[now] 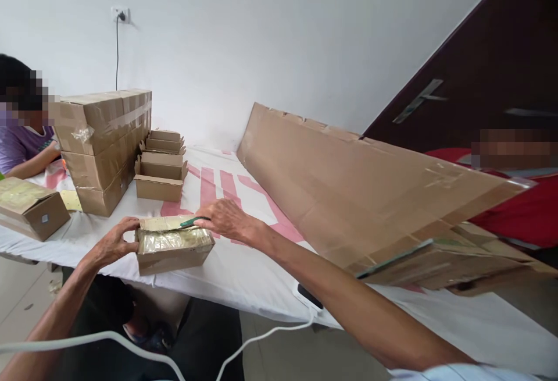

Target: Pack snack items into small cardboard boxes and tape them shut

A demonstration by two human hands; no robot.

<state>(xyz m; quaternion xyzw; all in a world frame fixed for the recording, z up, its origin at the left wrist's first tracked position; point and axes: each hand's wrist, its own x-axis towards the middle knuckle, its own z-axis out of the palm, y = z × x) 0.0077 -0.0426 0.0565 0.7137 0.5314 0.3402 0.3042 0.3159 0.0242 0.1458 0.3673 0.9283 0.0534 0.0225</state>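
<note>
A small cardboard box (172, 257) with clear tape over its yellowish top lies near the table's front edge. My left hand (114, 244) grips its left end, thumb and fingers bent around the corner. At the far edge of the top, my right hand (226, 219) is closed on a slim green tool (192, 222), whose exact kind I cannot make out. The tool lies against a raised cardboard flap (163, 224) along the box's far side. My right fingertips are close to the box's right end.
Stacked taped cartons (102, 154) and open small boxes (159, 188) stand at left; another box (46, 221) is farther left. A large cardboard sheet (331, 183) leans at right. A white power bank-like device (307, 298) with a cable lies at the front edge. People sit at both sides.
</note>
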